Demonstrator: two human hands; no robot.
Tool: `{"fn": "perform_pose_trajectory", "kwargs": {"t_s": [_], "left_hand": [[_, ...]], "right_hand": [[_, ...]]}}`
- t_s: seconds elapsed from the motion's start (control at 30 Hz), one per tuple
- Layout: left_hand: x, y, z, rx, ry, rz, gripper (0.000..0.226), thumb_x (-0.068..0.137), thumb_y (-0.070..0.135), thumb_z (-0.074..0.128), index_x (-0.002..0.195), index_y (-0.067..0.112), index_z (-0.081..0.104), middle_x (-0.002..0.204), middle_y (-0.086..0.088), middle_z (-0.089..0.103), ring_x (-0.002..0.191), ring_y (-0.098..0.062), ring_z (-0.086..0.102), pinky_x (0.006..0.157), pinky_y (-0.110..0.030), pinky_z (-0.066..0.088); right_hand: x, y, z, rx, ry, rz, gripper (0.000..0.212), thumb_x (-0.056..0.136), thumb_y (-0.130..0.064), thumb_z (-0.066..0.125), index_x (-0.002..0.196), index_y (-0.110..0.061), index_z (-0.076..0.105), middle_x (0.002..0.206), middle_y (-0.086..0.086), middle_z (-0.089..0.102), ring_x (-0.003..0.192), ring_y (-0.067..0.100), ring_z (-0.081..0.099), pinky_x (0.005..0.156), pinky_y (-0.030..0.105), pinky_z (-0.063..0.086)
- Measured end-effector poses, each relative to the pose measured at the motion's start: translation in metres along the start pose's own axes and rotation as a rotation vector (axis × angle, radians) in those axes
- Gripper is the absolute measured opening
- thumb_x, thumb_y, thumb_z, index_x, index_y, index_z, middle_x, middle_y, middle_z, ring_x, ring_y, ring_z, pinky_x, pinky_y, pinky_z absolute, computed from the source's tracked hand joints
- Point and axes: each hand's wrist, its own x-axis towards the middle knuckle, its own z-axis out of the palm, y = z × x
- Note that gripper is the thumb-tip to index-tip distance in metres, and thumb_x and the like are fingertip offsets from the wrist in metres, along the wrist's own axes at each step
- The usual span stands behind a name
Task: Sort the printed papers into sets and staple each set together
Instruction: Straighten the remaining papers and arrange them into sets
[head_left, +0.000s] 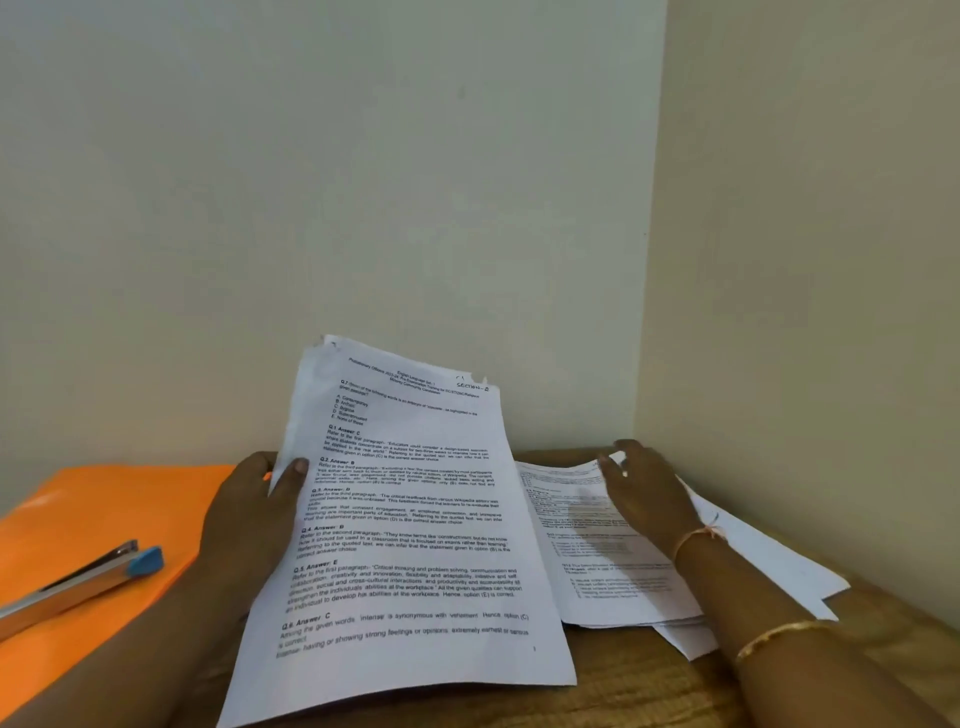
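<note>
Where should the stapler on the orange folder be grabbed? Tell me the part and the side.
Probably best: take the stapler round the middle of its long metal body, coming from above. It lies flat on the orange folder, with both long sides free.
</note>
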Motion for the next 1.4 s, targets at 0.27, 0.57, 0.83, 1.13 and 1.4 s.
{"fn": "perform_pose_trajectory", "kwargs": {"t_s": [0.27,0.57,0.83,1.13,1.4], "left_hand": [[-0.001,0.002,0.001,-0.067,-0.03,0.013,0.018,0.096,0.028,0.049,0.099,0.012,0.054,0.08,0.003,0.058,0.073,-0.018,0.055,0.056,-0.026,0.037],[-0.004,0.004,0.001,-0.142,-0.016,-0.001,0.016,0.094,0.026,0.053,0.098,0.011,0.056,0.078,0.003,0.06,0.069,-0.013,0.056,0.054,-0.025,0.037],[-0.006,0.008,0.0,-0.174,-0.026,-0.003,0.016,0.092,0.026,0.056,0.1,0.012,0.055,0.078,0.004,0.06,0.068,-0.012,0.056,0.053,-0.025,0.037],[-0.002,0.003,0.0,-0.098,0.052,-0.005,0.021,0.096,0.028,0.05,0.097,0.008,0.055,0.077,0.005,0.054,0.068,-0.012,0.05,0.056,-0.022,0.035],[-0.004,0.005,0.0,-0.031,0.074,0.021,0.014,0.096,0.026,0.049,0.098,0.012,0.051,0.089,-0.001,0.053,0.065,-0.002,0.041,0.055,-0.018,0.029]], "right_hand": [[-0.039,-0.072,0.014,0.611,-0.368,0.015,0.035,0.092,-0.051,0.05,0.104,-0.019,0.057,0.1,0.003,0.066,0.091,0.02,0.064,0.068,0.03,0.051],[-0.039,-0.074,0.021,0.625,-0.323,0.045,0.023,0.092,-0.027,0.059,0.1,-0.006,0.066,0.1,0.01,0.07,0.094,0.026,0.067,0.088,0.044,0.053],[-0.037,-0.071,0.021,0.704,-0.326,0.081,0.023,0.093,-0.02,0.059,0.096,0.002,0.067,0.099,0.015,0.071,0.095,0.029,0.067,0.088,0.044,0.052],[-0.021,-0.054,0.015,0.601,-0.153,0.152,0.024,0.095,-0.01,0.046,0.075,-0.001,0.058,0.076,0.013,0.06,0.069,0.02,0.052,0.058,0.025,0.035],[0.006,0.005,-0.028,0.094,0.15,0.171,0.01,0.087,-0.003,0.043,0.089,-0.011,0.049,0.085,0.006,0.051,0.078,0.03,0.047,0.065,0.029,0.032]]}}
